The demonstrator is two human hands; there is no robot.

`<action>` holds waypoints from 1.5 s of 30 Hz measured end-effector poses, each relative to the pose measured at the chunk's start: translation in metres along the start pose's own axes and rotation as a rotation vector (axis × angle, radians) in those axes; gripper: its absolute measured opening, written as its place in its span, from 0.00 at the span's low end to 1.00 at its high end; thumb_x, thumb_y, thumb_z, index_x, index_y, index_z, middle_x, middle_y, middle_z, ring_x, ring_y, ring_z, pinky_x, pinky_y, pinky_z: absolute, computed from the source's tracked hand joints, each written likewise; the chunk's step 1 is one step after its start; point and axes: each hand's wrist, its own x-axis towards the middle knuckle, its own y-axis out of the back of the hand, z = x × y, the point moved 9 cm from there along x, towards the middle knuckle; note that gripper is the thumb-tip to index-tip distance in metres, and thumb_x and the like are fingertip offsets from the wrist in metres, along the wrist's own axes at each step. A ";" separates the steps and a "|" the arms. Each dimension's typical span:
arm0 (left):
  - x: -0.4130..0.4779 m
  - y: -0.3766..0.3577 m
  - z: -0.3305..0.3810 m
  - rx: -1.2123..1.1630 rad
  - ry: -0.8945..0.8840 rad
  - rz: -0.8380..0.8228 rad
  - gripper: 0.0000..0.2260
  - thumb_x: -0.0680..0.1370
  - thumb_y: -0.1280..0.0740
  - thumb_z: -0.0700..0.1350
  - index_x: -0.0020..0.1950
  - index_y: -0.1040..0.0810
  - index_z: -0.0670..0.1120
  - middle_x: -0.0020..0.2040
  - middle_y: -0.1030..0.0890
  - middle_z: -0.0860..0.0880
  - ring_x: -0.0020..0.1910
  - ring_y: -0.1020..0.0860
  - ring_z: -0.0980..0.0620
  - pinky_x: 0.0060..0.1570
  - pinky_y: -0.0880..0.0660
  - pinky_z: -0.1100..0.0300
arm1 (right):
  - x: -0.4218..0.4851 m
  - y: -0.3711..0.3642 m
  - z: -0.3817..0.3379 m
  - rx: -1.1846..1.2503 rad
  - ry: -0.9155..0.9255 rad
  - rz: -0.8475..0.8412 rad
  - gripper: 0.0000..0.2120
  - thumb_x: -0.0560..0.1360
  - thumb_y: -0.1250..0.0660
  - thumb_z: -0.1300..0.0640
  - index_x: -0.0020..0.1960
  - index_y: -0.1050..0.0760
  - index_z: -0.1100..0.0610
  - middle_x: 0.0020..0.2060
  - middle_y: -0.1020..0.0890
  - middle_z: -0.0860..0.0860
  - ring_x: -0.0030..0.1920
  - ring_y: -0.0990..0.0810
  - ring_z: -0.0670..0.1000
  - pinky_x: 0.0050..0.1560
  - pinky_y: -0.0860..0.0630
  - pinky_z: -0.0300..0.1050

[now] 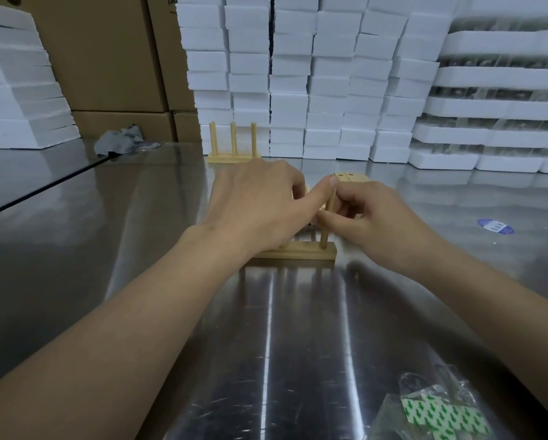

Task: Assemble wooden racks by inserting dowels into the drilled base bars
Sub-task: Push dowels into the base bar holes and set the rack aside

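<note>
A light wooden base bar (pixel 301 251) lies across the steel table in front of me. An upright dowel (pixel 328 217) stands near its right end. My right hand (pixel 374 217) pinches that dowel's shaft. My left hand (pixel 260 201) covers the bar's left part, with its thumb pressed on top of the dowel; what its fingers hold is hidden. Behind my hands lie spare drilled base bars (pixel 350 177). A finished rack (pixel 233 146) with three dowels stands farther back.
Stacks of white foam blocks (pixel 313 74) wall off the back and the left (pixel 18 90), with cardboard boxes (pixel 107 58) between. A grey rag (pixel 117 142) lies back left. A plastic bag with green-white pads (pixel 437 411) sits near right. A blue sticker (pixel 494 226) lies at right.
</note>
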 end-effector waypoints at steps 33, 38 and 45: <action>-0.022 -0.038 -0.196 -0.836 0.833 0.378 0.30 0.86 0.46 0.59 0.31 0.18 0.49 0.26 0.21 0.55 0.37 0.19 0.48 0.42 0.26 0.53 | -0.006 0.016 0.000 -0.143 0.014 -0.119 0.08 0.73 0.23 0.45 0.46 0.13 0.48 0.42 0.17 0.46 0.42 0.20 0.48 0.44 0.26 0.39; -0.016 -0.049 -0.194 -0.780 0.812 0.352 0.29 0.83 0.47 0.61 0.31 0.17 0.51 0.29 0.18 0.56 0.36 0.19 0.49 0.39 0.29 0.54 | 0.024 0.040 -0.016 -0.174 -0.017 -0.008 0.08 0.72 0.25 0.38 0.44 0.14 0.42 0.44 0.16 0.41 0.42 0.18 0.44 0.39 0.23 0.44; -0.018 -0.057 -0.202 -0.820 0.863 0.373 0.28 0.87 0.45 0.58 0.34 0.17 0.49 0.31 0.17 0.57 0.35 0.18 0.50 0.38 0.29 0.55 | 0.140 0.007 0.006 -0.339 -0.137 -0.046 0.07 0.76 0.24 0.45 0.51 0.13 0.46 0.43 0.16 0.36 0.42 0.20 0.38 0.41 0.31 0.31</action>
